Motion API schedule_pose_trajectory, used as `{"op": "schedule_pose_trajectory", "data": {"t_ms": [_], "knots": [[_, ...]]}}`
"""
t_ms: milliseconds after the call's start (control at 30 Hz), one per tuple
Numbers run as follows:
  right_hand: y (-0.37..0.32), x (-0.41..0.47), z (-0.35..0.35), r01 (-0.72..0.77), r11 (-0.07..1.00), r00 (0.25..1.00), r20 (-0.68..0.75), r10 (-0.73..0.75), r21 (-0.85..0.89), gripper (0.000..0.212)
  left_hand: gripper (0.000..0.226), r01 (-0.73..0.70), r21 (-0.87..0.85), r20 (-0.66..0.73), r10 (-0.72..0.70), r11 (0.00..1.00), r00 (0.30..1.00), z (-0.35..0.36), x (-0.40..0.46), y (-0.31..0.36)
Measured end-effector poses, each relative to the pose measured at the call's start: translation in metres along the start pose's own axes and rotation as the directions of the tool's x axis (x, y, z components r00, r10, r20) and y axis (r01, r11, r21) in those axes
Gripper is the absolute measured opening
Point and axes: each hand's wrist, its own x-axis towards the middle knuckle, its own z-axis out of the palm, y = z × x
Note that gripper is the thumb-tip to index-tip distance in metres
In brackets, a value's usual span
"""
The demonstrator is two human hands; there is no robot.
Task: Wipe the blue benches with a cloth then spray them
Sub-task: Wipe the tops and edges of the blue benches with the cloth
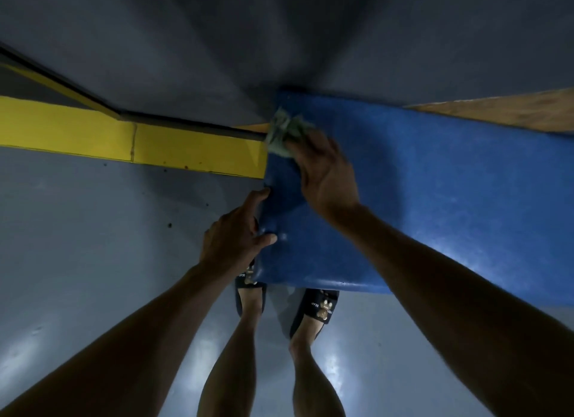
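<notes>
One crumpled pale-green cloth (284, 133) gripped by right hand (329, 174), on glossy blue bench (435, 183).

Both arms bare, reaching forward and down. Left hand (233, 234) grips the bench (435, 183) end, thumb on top, fingers curled over the edge. Right hand (326, 174) farther out, palm down, fingers bunched round the cloth (284, 132). Legs straight below.

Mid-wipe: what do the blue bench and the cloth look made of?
Blue bench: probably painted or plastic-coated hard surface, semi-gloss, with speckled highlights along its front edge. Cloth: soft fabric, pale green, matte; it bunches in crumpled folds.
</notes>
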Motion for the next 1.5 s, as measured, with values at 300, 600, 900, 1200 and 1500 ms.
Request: {"op": "schedule_pose_trajectory", "data": {"t_ms": [300, 600, 900, 1200, 1500], "knots": [[0.001, 0.057, -0.007, 0.469, 0.856, 0.867, 0.297, -0.400, -0.218, 0.037, 0.043, 0.083, -0.350, 0.010, -0.085, 0.933, 0.996, -0.002, -0.034, -0.038], [-0.040, 0.087, 0.008, 0.319, 0.889, 0.890, 0.426, -0.162, -0.329, 0.032, 0.041, 0.142, -0.427, 0.051, -0.133, 0.893, 0.990, 0.017, -0.065, -0.050], [-0.078, -0.091, 0.017, 0.729, 0.679, 0.487, 0.631, -0.604, 0.088, 0.033, 0.022, 0.250, -0.339, -0.138, -0.311, 0.907, 0.940, 0.025, -0.097, -0.068], [-0.063, -0.082, 0.035, 0.303, 0.951, 0.950, 0.107, -0.295, -0.066, 0.037, 0.024, 0.192, -0.322, -0.301, -0.292, 0.927, 0.908, 0.024, -0.096, -0.042], [-0.031, -0.173, 0.021, 0.400, 0.911, 0.901, 0.140, -0.411, 0.100, 0.033, 0.030, 0.121, -0.183, -0.311, -0.174, 0.976, 0.934, 0.048, -0.093, 0.018]]}}
